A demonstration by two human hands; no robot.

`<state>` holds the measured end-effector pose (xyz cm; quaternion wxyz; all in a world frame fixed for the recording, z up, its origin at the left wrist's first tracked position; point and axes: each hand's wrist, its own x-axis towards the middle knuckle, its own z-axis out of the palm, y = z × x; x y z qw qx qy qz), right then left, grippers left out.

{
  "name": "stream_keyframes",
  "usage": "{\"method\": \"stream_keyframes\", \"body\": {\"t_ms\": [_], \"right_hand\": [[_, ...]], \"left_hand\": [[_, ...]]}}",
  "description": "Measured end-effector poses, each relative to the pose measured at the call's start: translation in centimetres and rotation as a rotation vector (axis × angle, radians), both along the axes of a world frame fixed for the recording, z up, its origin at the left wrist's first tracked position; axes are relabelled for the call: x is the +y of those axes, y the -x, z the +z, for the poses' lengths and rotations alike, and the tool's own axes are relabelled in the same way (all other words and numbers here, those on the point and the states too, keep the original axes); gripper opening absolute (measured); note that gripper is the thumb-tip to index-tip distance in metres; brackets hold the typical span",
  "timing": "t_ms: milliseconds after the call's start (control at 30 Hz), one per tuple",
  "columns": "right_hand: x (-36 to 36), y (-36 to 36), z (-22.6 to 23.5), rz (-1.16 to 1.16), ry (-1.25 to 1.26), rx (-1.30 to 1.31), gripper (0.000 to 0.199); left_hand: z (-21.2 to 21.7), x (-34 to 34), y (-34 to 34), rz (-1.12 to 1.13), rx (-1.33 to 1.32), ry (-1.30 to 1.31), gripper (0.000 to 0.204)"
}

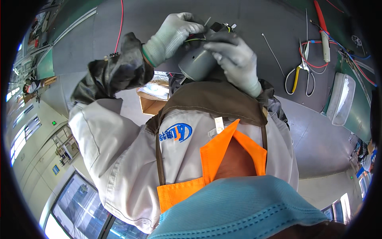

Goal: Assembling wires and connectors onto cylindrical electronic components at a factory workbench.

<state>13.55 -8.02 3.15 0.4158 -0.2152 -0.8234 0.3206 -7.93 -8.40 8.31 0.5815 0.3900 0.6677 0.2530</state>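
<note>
Rightward lie scissors (304,66), while the right hand (235,56) partly hides the cylinder (195,65).

Cylinder (197,63) is sitting upper centre, between left hand (171,38) and right hand (237,59); box (152,106) is standing lower left of it; scissors (304,65) are lying upper right on table (258,20), tray (341,99) resting below-right.

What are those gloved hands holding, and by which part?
The left hand and right hand are at the wired end of the grey cylinder; exactly what each grips cannot be told.
</note>
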Motion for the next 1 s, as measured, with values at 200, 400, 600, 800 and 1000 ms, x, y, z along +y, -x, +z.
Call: {"method": "stream_keyframes", "body": {"t_ms": [200, 400, 600, 800, 1000], "right_hand": [[1.8, -1.2, 2.1, 0.022, 1.185, 0.54, 0.025], [1.5, -1.1, 1.7, -0.112, 1.17, 0.574, 0.039], [3.1, -1.7, 3.4, -0.128, 1.155, 0.396, 0.044], [4.6, -2.7, 3.5, 0.032, 1.2, 0.027, 0.037], [1.9, -2.0, 1.1, -0.451, 0.004, -0.096, 0.02]], "left_hand": [[-2.3, 0.3, -2.2, 0.053, -0.176, -0.304, 0.024], [-2.7, 0.4, -3.1, -0.017, -0.054, -0.338, 0.022], [-2.9, 0.1, -3.1, -0.039, -0.152, -0.379, 0.021], [-3.5, 0.1, -4.3, -0.128, 0.069, -0.644, 0.017], [-2.7, -0.5, -5.4, -0.217, 0.329, -0.819, 0.019]]}}
